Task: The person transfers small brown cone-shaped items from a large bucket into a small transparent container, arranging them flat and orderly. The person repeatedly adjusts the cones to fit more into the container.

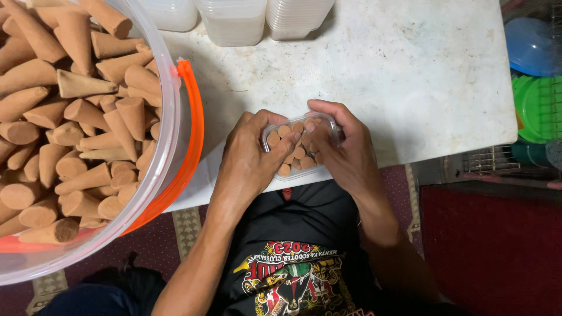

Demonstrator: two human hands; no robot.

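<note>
Both hands close around a small clear plastic box [301,146] at the near edge of a white, scuffed tabletop [410,76]. The box is thin-walled, with rounded corners, and is packed with brown cones [298,153] standing on end, so their flat round bases show as matte discs. The left hand [252,158] wraps the box's left side, fingers curled over the rim and resting on the cones. The right hand [345,149] clamps the right side, thumb across the far rim, fingers hidden beneath.

Left of the grip, well apart, a large clear tub [167,117] with an orange handle [190,134] overhangs the table's left edge; it holds a heap of bigger tapered cones [76,117], dusty and tan, lying every way. Beyond the grip, at the table's far edge, stand stacks of empty translucent containers [234,20]. Between them and the hands the tabletop lies bare, as it does to the right up to its rounded corner. Past that corner sit blue and green plastic lids [535,76]. Below the grip is the person's black printed shirt [298,257].
</note>
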